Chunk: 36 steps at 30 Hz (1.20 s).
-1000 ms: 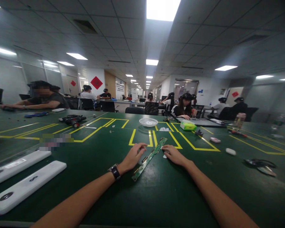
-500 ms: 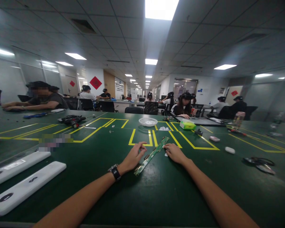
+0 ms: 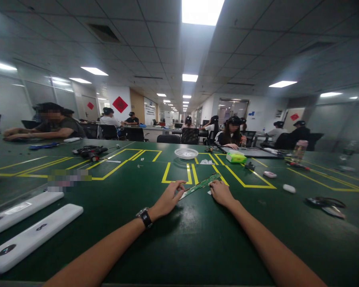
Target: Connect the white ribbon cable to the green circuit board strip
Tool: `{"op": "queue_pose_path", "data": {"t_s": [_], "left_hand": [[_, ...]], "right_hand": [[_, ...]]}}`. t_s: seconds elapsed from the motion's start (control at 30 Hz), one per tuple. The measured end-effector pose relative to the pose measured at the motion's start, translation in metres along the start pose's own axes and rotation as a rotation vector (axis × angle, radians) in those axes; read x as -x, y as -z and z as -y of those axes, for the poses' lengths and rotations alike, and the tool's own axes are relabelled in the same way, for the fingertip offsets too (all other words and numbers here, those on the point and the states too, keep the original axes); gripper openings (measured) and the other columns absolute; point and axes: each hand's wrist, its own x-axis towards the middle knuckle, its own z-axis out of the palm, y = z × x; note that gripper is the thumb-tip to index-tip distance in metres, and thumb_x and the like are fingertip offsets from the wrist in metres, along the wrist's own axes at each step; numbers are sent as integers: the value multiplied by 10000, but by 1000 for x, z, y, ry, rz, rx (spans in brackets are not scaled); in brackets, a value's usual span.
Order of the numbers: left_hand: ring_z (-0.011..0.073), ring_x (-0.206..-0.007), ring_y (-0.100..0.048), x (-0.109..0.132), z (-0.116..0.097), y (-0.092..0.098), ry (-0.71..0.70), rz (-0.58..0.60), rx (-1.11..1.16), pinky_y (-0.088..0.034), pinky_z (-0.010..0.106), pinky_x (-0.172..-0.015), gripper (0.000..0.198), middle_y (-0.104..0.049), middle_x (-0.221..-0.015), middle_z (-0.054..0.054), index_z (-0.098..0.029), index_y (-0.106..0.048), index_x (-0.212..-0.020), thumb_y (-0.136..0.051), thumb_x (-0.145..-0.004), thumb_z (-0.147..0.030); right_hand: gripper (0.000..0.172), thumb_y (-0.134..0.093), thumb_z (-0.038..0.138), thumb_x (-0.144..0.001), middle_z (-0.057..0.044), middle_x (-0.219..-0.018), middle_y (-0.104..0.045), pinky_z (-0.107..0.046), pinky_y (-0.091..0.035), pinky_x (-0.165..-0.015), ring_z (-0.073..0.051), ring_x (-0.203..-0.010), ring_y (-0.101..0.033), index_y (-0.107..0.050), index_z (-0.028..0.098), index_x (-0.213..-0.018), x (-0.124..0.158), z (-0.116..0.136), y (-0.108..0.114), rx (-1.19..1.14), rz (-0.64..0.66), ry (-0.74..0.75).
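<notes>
A long, narrow green circuit board (image 3: 202, 184) slants between my two hands, just above the green table (image 3: 182, 243). My left hand (image 3: 169, 196), with a dark watch (image 3: 144, 217) at the wrist, has its thumb and bent fingers at the board's near left end. Part of that end is hidden by the hand. The fingers of my right hand (image 3: 221, 193) close on the board's right edge, towards its far end. Beside the right fingertips lies a small white piece (image 3: 209, 192).
A white basket (image 3: 186, 154) and a green tissue pack (image 3: 236, 156) stand beyond my hands. Two long white devices (image 3: 37, 235) lie at left. A white case (image 3: 288, 188) and a cable bundle (image 3: 326, 206) are at right. Other people sit around the room.
The board has turned flatter; its near end has swung up to my left thumb and its far end has shifted right. My hands have hardly moved.
</notes>
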Motion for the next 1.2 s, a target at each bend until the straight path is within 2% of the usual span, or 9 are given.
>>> {"op": "queue_pose_path", "data": {"t_s": [0.13, 0.4, 0.57, 0.67, 0.73, 0.83, 0.97, 1.1, 1.2], "left_hand": [[194, -975, -539, 1, 1, 0, -3, 17, -11, -423, 327, -886, 338, -602, -1041, 72, -187, -498, -1244, -427, -934, -301], [235, -1119, -468, 3, 0, 2, 21, 107, -321, -372, 393, -970, 320, -562, -1201, 96, -201, -542, -1207, -434, -920, -290], [284, -1176, -429, 8, 13, 2, 38, 230, -497, -357, 444, -939, 301, -540, -1273, 101, -237, -587, -1166, -475, -906, -339], [267, -1085, -478, 8, 10, 3, -18, 237, -440, -371, 412, -903, 281, -591, -1190, 98, -236, -616, -1123, -459, -918, -347], [246, -1012, -502, 7, 1, 5, -79, 257, -357, -382, 377, -877, 271, -623, -1112, 90, -235, -636, -1091, -459, -920, -350], [232, -974, -522, 8, -19, 4, -200, 351, -234, -390, 351, -862, 266, -641, -1064, 76, -248, -637, -1112, -473, -917, -325], [234, -1002, -537, 13, -43, -5, -338, 485, -137, -383, 362, -904, 311, -651, -1088, 61, -268, -598, -1194, -457, -918, -255], [233, -1062, -525, 16, -50, -13, -384, 506, -143, -373, 371, -949, 343, -632, -1149, 61, -264, -573, -1228, -433, -919, -218], [235, -1024, -530, 14, -42, -13, -317, 394, -199, -374, 387, -948, 312, -631, -1116, 81, -233, -593, -1189, -428, -924, -231]], "right_hand": [[362, -402, 262, -905, -88, -1252, -563, -327, -345, -935, -227, -1082, -491, -623, 210, -1187, 0, -1, 4, -69, 45, 154], [356, -359, 268, -922, -159, -1224, -534, -436, -381, -878, -307, -1140, -446, -638, 161, -1114, 3, -10, 9, 22, 67, -172], [390, -364, 269, -929, -204, -1256, -491, -447, -379, -894, -320, -1147, -437, -545, 132, -1246, 3, -11, 12, 12, -109, -242], [392, -373, 294, -933, -189, -1241, -525, -418, -372, -915, -313, -1166, -442, -543, 144, -1252, 3, -2, 17, -23, -180, -177], [381, -366, 329, -942, -167, -1153, -596, -371, -388, -897, -282, -1106, -511, -575, 149, -1204, 4, 9, 19, -80, -131, -120], [445, -357, 453, -941, -143, -1043, -655, -325, -416, -836, -246, -973, -603, -584, 152, -1178, 10, 28, 18, -155, -35, -69], [570, -400, 588, -886, -170, -1116, -620, -342, -417, -844, -280, -1039, -587, -558, 150, -1215, 20, 52, 17, -119, -48, -20], [548, -496, 506, -859, -160, -1148, -599, -328, -429, -819, -272, -1023, -593, -489, 161, -1285, 27, 63, 21, -102, -2, 26], [500, -517, 377, -855, -150, -1166, -597, -309, -433, -808, -255, -1004, -606, -469, 167, -1306, 26, 65, 23, -103, 28, 29]]}}
